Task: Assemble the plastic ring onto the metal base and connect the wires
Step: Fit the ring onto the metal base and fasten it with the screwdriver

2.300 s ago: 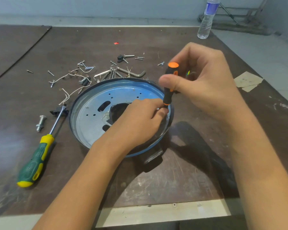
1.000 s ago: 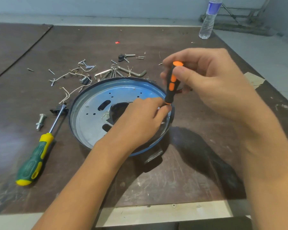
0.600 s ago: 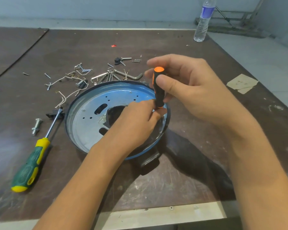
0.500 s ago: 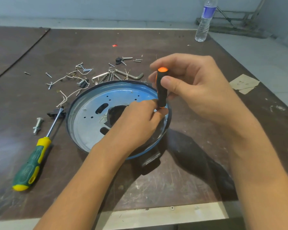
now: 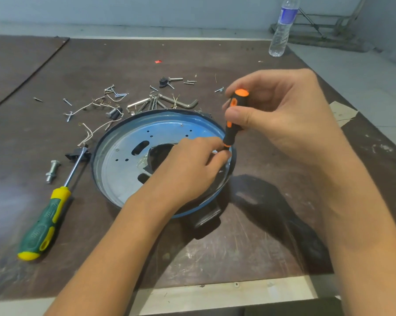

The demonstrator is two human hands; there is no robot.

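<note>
The right hand (image 5: pixel 283 117) is curled round the small screwdriver (image 5: pixel 231 126), nearly upright, while the left hand (image 5: pixel 192 167) pinches at its tip over the right edge of the metal base (image 5: pixel 121 163), which lies on the worktop (image 5: pixel 249 247) with the plastic ring (image 5: pixel 93 163) round its rim. To my eye it wants a plumb shaft, light pressure and the left fingertips (image 5: pixel 219 156) steadying the tip against a skid.

Metal base (image 5: pixel 124 169) on table (image 5: pixel 238 247), screwdriver (image 5: pixel 44 224) left of it, loose hardware (image 5: pixel 146 103) behind, bottle (image 5: pixel 282 28) far back.
</note>
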